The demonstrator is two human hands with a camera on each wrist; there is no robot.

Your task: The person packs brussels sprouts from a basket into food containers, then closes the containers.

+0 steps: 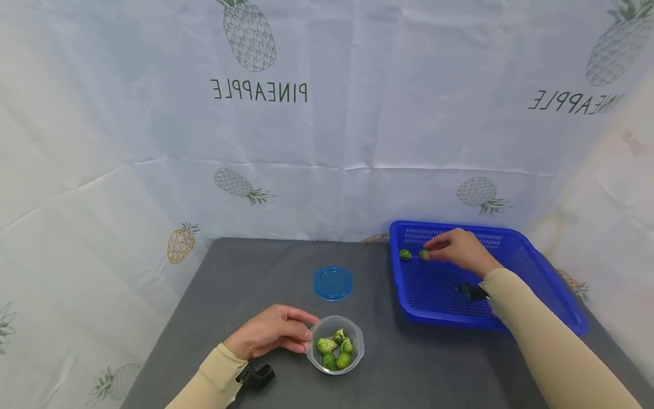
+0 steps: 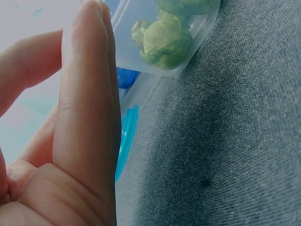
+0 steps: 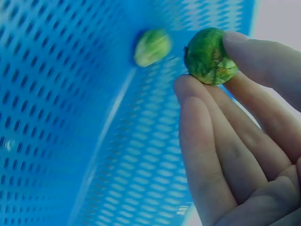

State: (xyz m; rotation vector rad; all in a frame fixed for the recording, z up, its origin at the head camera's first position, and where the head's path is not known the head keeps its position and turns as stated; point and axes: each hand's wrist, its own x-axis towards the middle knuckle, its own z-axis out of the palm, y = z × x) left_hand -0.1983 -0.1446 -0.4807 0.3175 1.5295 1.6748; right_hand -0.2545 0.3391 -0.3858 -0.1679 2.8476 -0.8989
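Observation:
In the head view, my right hand [image 1: 457,250] reaches over the blue basket [image 1: 434,315], pinching a Brussels sprout [image 3: 210,56] between thumb and fingertips. A second Brussels sprout [image 3: 153,47] lies in the basket's corner, just beyond the held one. My left hand [image 1: 278,329] holds the left side of a clear plastic container [image 1: 360,347], thumb and index finger at its rim. Several Brussels sprouts [image 1: 343,360] sit inside this container. The left wrist view shows the thumb [image 2: 87,103] in front, covering part of the container wall.
A blue round lid [image 1: 333,283] lies on the grey table [image 1: 230,284] behind the container. The basket stands at the table's right rear, near a white pineapple-print curtain [image 1: 352,113]. Dark wrist straps show at both wrists.

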